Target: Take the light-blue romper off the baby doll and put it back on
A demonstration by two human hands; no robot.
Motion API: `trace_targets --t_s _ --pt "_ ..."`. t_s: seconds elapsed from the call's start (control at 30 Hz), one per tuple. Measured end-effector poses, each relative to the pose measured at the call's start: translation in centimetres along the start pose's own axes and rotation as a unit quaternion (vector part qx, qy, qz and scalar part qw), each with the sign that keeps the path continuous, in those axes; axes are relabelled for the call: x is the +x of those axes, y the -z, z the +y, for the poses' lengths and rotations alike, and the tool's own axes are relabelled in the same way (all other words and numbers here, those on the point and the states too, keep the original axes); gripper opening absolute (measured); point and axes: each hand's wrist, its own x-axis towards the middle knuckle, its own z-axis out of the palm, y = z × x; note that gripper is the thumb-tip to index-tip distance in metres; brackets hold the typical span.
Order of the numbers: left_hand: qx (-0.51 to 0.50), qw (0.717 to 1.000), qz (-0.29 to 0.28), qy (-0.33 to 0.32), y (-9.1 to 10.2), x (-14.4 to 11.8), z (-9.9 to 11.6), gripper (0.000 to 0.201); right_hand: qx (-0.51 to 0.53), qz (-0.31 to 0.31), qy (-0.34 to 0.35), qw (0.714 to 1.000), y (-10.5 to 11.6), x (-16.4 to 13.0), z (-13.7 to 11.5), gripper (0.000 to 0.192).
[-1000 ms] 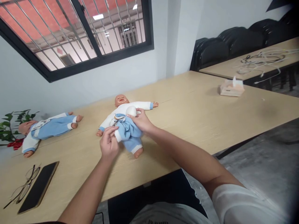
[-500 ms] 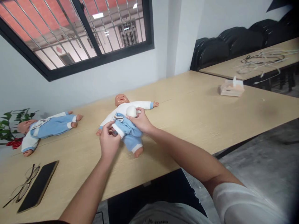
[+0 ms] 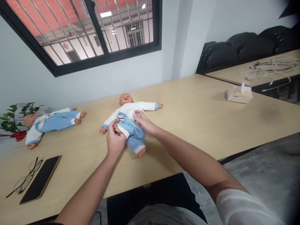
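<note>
A wooden table (image 3: 199,109) carries two dolls (image 3: 131,125) (image 3: 51,122), glasses (image 3: 23,181), phone (image 3: 39,179), tissue box (image 3: 239,94).

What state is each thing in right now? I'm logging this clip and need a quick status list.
Left hand: closed on the white cuff of the blue trousers.
Right hand: gripping the trousers' waist.
Near doll: on its back, trousers partly on.
Far doll: lying fully dressed.
Phone: flat, screen dark.
Glasses: unfolded beside the phone.
Tissue box: a tissue sticking up.
</note>
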Motion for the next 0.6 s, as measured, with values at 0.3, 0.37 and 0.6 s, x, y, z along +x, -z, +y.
trace_targets --t_s 0.3,0.37,0.6 --pt "0.082 0.988 0.065 -0.116 0.4 -0.6 0.8 0.055 -0.141 0.043 0.131 0.98 6.2 3.4 -0.6 0.036" --pt "0.104 0.976 0.065 -0.181 0.6 -1.0 1.4 0.051 -0.139 0.154 0.114 0.971 7.2 4.6 0.6 0.037" --pt "0.078 0.973 0.022 -0.217 0.0 -2.2 1.5 0.055 -0.277 0.319 0.034 0.906 8.2 4.5 1.1 0.037"
